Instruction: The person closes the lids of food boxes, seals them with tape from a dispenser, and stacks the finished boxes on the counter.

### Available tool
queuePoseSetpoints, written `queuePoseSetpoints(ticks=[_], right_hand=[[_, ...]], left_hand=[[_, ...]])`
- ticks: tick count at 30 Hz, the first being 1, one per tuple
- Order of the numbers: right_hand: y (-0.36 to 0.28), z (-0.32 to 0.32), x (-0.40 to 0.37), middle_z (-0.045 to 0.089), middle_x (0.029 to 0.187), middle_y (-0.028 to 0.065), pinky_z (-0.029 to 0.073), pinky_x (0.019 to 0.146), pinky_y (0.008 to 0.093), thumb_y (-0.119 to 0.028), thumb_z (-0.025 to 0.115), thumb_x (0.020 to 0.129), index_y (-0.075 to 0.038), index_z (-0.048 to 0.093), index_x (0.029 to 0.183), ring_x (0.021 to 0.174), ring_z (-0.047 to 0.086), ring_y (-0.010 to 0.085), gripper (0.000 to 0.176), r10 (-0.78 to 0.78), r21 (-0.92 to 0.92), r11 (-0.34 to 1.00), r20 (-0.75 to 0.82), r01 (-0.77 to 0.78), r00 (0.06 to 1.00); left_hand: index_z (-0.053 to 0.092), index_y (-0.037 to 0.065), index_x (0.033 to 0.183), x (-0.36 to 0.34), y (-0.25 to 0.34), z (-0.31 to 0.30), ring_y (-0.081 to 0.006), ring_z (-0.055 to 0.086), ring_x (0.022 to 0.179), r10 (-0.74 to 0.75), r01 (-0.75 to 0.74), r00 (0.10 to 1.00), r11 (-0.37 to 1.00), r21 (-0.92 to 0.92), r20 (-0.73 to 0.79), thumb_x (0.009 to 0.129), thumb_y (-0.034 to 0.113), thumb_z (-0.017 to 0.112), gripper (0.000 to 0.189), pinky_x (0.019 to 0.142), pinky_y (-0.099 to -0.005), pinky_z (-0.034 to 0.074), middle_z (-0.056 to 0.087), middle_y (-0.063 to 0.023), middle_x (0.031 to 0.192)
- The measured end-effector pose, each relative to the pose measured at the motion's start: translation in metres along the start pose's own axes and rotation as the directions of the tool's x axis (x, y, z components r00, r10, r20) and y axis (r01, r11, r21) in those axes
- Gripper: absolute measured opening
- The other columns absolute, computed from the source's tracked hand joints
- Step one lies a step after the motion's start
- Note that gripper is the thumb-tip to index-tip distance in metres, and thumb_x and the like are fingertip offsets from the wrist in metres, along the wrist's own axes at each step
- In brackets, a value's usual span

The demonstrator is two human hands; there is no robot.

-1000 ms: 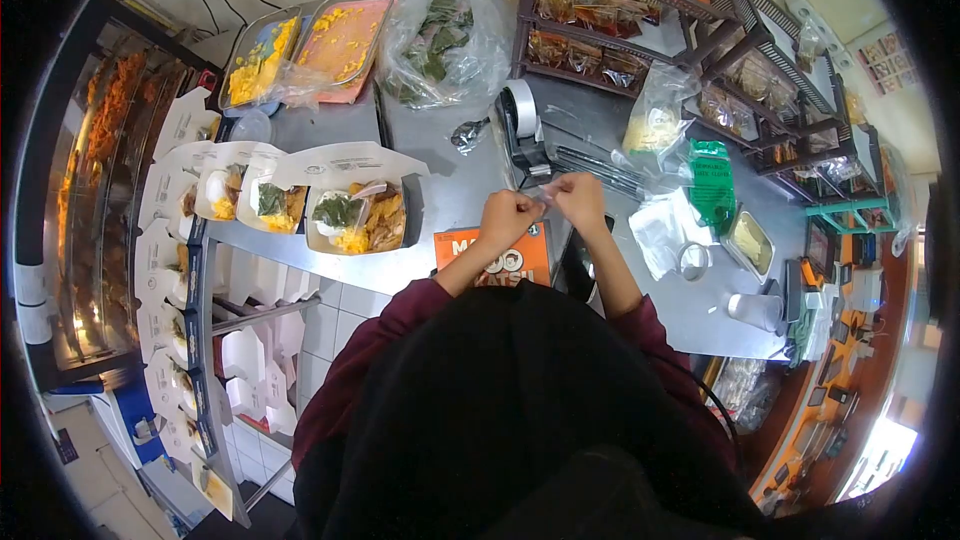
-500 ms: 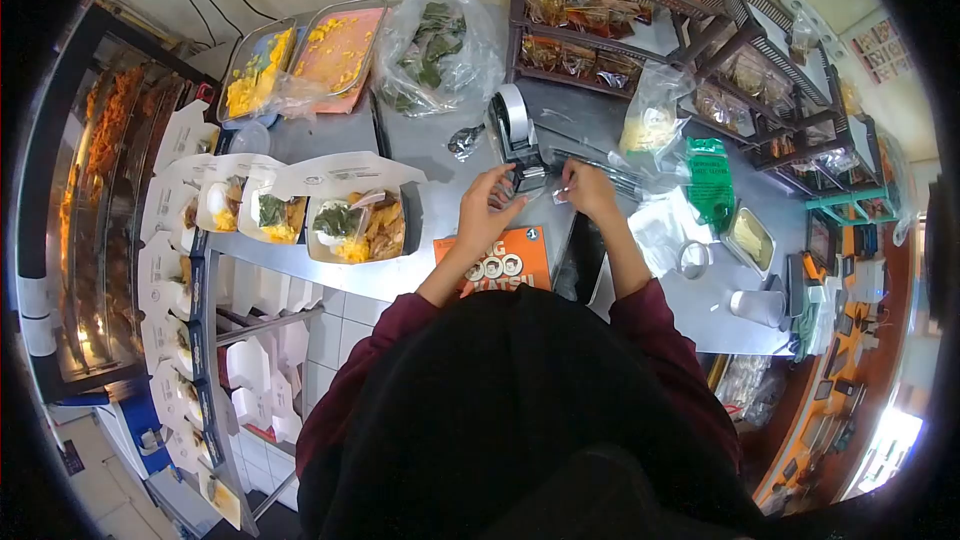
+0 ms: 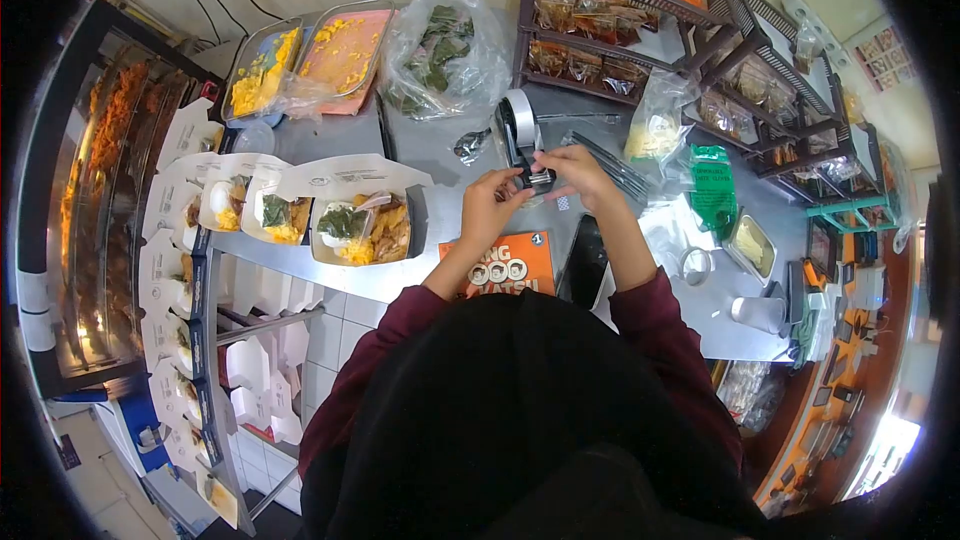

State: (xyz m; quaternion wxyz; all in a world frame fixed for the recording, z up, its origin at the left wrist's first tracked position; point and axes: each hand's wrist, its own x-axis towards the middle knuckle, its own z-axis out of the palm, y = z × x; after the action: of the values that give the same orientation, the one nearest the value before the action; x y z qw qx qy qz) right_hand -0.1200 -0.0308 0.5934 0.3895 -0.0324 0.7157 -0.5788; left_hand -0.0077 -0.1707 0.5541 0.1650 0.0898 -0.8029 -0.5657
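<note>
A black tape dispenser [image 3: 525, 155] with a wide pale roll of tape [image 3: 518, 118] stands on the metal counter. My left hand [image 3: 488, 208] is closed around the near end of the dispenser, fingertips at its cutter. My right hand [image 3: 583, 178] meets the same end from the right, thumb and fingers pinched together; what lies between them is too small to make out. Under the right fingers lies a small patterned piece [image 3: 562, 203]. Close below the hands are an orange printed card [image 3: 508, 255] and a dark phone-like slab [image 3: 585, 265].
Open food boxes [image 3: 362, 225] with rice, greens and meat line the left. Trays of yellow food [image 3: 345, 50] and a bag of leaves [image 3: 440, 45] stand behind. Brown crates [image 3: 590, 28] with packets rise at the back right. A green packet [image 3: 713, 190] and a plastic cup [image 3: 757, 310] sit on the right.
My right hand has moved left and slightly up, from beside the dispenser to its cutter end. My left hand stays at the dispenser. More of the dark slab now shows.
</note>
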Motion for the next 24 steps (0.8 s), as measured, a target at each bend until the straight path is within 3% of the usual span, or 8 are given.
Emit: queuePoseSetpoints(ticks=[3,9,10,12,15,18,21,24], right_hand=[[0.006,-0.001,0.001,0.062,0.106,0.0130,0.056,0.058,0.0337,-0.025,0.064,0.086,0.005,0.066,0.093,0.095,0.061,0.0220,0.030,-0.005,0.100,0.995,0.020,0.003,1.000],[0.042,0.014,-0.024,0.048,0.130,0.0131,0.054,0.076,0.0349,-0.013,0.066,0.084,0.003,0.067,0.089,0.109,0.055,0.0232,0.017,-0.249,0.443,0.849,-0.146,0.288,0.957],[0.047,0.018,-0.029,0.044,0.133,0.0126,0.052,0.080,0.0353,-0.012,0.066,0.083,0.003,0.067,0.088,0.113,0.051,0.0240,0.015,-0.308,0.422,0.836,-0.167,0.350,0.937],[0.056,0.026,-0.034,0.037,0.140,0.0116,0.050,0.087,0.0361,-0.009,0.065,0.083,0.002,0.067,0.088,0.122,0.045,0.0254,0.012,-0.428,0.376,0.794,-0.213,0.478,0.879],[0.076,0.023,-0.025,0.035,0.142,0.0101,0.051,0.087,0.0350,-0.005,0.063,0.084,0.000,0.066,0.086,0.133,0.032,0.0267,0.006,-0.560,0.205,0.776,-0.214,0.597,0.801],[0.085,0.022,-0.024,0.036,0.141,0.0103,0.051,0.088,0.0360,-0.002,0.064,0.082,-0.001,0.066,0.083,0.132,0.033,0.0270,0.002,-0.631,0.175,0.732,-0.192,0.659,0.752],[0.094,0.024,-0.014,0.036,0.140,0.0127,0.051,0.087,0.0350,-0.001,0.065,0.081,0.000,0.066,0.081,0.127,0.040,0.0284,0.002,-0.747,-0.005,0.646,-0.212,0.763,0.631],[0.074,0.023,-0.030,0.041,0.135,0.0170,0.049,0.081,0.0304,0.000,0.064,0.079,0.003,0.064,0.076,0.118,0.051,0.0283,0.004,-0.766,-0.510,0.609,-0.177,0.608,0.618]], left_hand=[[0.068,0.003,0.101,0.000,0.000,-0.001,-0.0117,0.055,0.058,0.012,-0.012,1.000,1.000,0.018,-0.006,0.069,0.015,0.079,0.036,0.055,-0.0259,0.045,0.058,-0.0046,0.069],[0.069,0.005,0.101,-0.003,0.001,-0.001,-0.0160,0.054,0.055,0.055,-0.052,0.998,0.989,0.138,-0.014,0.069,0.017,0.077,0.035,0.054,-0.0290,0.044,0.055,-0.0054,0.067],[0.069,0.006,0.101,-0.004,0.002,0.000,-0.0168,0.053,0.055,0.058,-0.054,0.998,0.988,0.145,-0.021,0.069,0.018,0.076,0.035,0.054,-0.0296,0.044,0.055,-0.0055,0.066],[0.069,0.006,0.101,-0.005,0.004,0.001,-0.0175,0.054,0.056,0.065,-0.060,0.998,0.986,0.156,-0.022,0.070,0.018,0.076,0.034,0.054,-0.0300,0.044,0.055,-0.0056,0.066],[0.069,0.007,0.103,-0.006,0.005,0.002,-0.0157,0.053,0.055,0.083,-0.076,0.996,0.981,0.179,-0.032,0.070,0.017,0.076,0.035,0.054,-0.0287,0.043,0.055,-0.0054,0.066],[0.069,0.008,0.102,-0.006,0.004,0.000,-0.0177,0.054,0.056,0.086,-0.079,0.996,0.975,0.207,-0.026,0.071,0.020,0.075,0.034,0.055,-0.0305,0.044,0.055,-0.0054,0.066],[0.069,0.008,0.100,-0.007,0.002,-0.001,-0.0190,0.055,0.057,0.101,-0.093,0.995,0.969,0.230,-0.023,0.073,0.023,0.073,0.031,0.055,-0.0320,0.044,0.056,-0.0052,0.066],[0.066,0.008,0.105,-0.008,0.000,0.002,-0.0202,0.058,0.062,0.110,-0.110,0.994,0.959,0.261,0.015,0.074,0.024,0.073,0.036,0.058,-0.0329,0.046,0.058,-0.0060,0.070]])
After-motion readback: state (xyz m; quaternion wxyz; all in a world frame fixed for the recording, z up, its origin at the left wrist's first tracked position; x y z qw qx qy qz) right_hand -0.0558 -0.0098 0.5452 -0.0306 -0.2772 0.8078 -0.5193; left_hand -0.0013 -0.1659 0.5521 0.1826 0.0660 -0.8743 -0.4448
